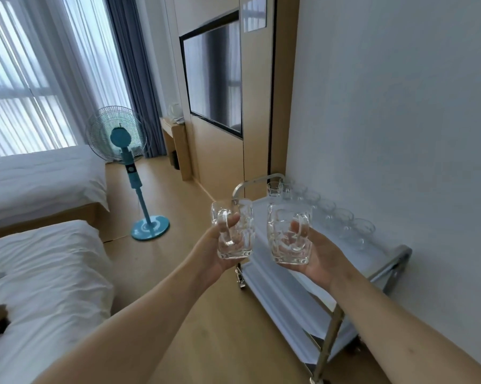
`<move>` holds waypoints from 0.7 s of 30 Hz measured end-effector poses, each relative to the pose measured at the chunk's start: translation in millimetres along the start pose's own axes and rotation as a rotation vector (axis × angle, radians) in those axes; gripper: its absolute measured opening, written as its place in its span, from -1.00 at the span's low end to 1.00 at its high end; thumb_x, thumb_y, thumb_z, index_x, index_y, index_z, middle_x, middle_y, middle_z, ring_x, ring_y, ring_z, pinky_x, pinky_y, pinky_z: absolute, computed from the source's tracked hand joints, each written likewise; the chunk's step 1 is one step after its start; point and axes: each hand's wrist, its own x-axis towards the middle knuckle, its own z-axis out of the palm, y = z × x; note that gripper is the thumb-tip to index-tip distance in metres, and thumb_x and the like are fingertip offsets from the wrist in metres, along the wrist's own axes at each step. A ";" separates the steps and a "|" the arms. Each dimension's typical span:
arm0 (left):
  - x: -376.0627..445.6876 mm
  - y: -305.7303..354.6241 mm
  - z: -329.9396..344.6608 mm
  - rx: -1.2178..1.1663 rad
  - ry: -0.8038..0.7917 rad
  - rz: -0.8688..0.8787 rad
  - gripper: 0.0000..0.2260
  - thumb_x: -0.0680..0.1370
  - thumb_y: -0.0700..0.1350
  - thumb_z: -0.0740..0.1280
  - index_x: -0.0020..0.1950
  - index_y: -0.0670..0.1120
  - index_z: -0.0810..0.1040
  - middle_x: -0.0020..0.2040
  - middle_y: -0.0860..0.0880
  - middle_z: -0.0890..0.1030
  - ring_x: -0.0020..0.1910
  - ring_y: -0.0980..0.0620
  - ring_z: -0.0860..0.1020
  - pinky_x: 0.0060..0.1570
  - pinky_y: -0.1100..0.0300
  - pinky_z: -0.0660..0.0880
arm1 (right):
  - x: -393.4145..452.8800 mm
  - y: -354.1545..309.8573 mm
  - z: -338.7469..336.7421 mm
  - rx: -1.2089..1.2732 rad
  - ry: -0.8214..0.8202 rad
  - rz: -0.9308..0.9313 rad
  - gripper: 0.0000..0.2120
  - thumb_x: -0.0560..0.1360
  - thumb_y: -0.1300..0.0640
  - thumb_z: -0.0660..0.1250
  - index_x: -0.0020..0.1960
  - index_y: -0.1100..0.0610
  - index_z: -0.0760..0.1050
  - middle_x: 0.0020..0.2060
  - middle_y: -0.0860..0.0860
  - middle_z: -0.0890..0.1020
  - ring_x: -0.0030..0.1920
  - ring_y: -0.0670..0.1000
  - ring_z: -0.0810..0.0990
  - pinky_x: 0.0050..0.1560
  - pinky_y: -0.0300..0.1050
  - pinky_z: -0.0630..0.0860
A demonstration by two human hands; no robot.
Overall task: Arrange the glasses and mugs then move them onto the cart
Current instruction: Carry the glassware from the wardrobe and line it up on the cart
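Both arms reach out over the floor toward the cart [394, 261]. Left hand [210, 254] grips a clear mug [235, 230] by its handle; right hand [321, 257] grips a second mug [287, 235] the same way. Small glasses [341, 217] line the cart's top shelf along the wall-side edge.

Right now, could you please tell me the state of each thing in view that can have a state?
Left hand: grips a clear glass mug by its handle, upright, empty.
Right hand: holds a second clear glass mug, upright, empty, fingers through the handle.
Row of clear glasses: standing on the cart, by the wall.
Steel cart with white shelves: parked against the wall.
Wall television: off.
Blue standing fan: blades unclear.
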 end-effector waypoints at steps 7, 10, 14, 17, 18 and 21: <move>93.0 30.8 -27.0 0.127 0.054 -0.023 -0.50 0.43 0.05 0.50 0.32 -0.12 0.60 0.10 -0.12 0.67 -0.04 -0.07 0.64 0.31 -0.11 0.48 | 107.2 -9.0 -25.6 0.039 0.028 -0.004 -0.31 -0.20 -0.07 0.78 -0.10 0.06 0.73 -0.04 0.13 0.69 -0.01 0.18 0.67 0.07 0.18 0.61; 142.2 41.3 -40.4 0.135 0.087 -0.084 -0.49 0.42 0.08 0.52 0.31 -0.09 0.62 0.11 -0.12 0.66 -0.03 -0.07 0.65 0.20 -0.07 0.56 | 151.1 -13.8 -42.9 0.045 0.039 0.025 -0.37 -0.17 -0.08 0.78 -0.14 0.06 0.75 -0.08 0.10 0.69 -0.06 0.12 0.66 0.06 0.08 0.63; 204.5 50.2 -51.6 0.118 0.073 -0.135 -0.57 0.45 0.07 0.50 0.25 -0.10 0.63 0.09 -0.13 0.64 -0.06 -0.08 0.64 0.12 -0.04 0.57 | 202.0 -22.3 -65.4 0.037 0.044 0.041 -0.41 -0.12 -0.09 0.76 -0.15 0.06 0.74 -0.19 0.07 0.68 -0.18 0.06 0.64 -0.13 -0.06 0.66; 245.5 53.6 -57.8 0.110 0.038 -0.156 -0.58 0.43 0.09 0.54 0.21 -0.08 0.66 0.09 -0.12 0.62 -0.07 -0.07 0.62 0.13 -0.04 0.54 | 233.3 -26.6 -84.2 0.074 0.072 0.054 -0.45 -0.06 -0.03 0.77 -0.12 0.08 0.74 -0.18 0.09 0.67 -0.21 0.06 0.65 -0.18 -0.08 0.66; 258.0 54.0 -60.6 0.103 0.033 -0.166 -0.53 0.41 0.10 0.56 0.24 -0.08 0.65 0.11 -0.12 0.59 -0.06 -0.07 0.60 0.15 -0.05 0.52 | 241.6 -27.8 -89.3 0.086 0.094 0.061 -0.47 -0.03 -0.01 0.76 -0.10 0.09 0.73 -0.17 0.10 0.67 -0.21 0.06 0.65 -0.18 -0.08 0.65; 290.5 54.9 -70.2 0.081 0.015 -0.214 -0.41 0.34 0.12 0.61 0.28 -0.10 0.62 0.12 -0.12 0.54 -0.06 -0.08 0.57 0.15 -0.06 0.50 | 266.6 -30.9 -104.2 0.123 0.166 0.082 -0.72 0.35 0.05 0.59 0.00 0.13 0.66 -0.13 0.11 0.64 -0.19 0.07 0.64 -0.12 -0.03 0.62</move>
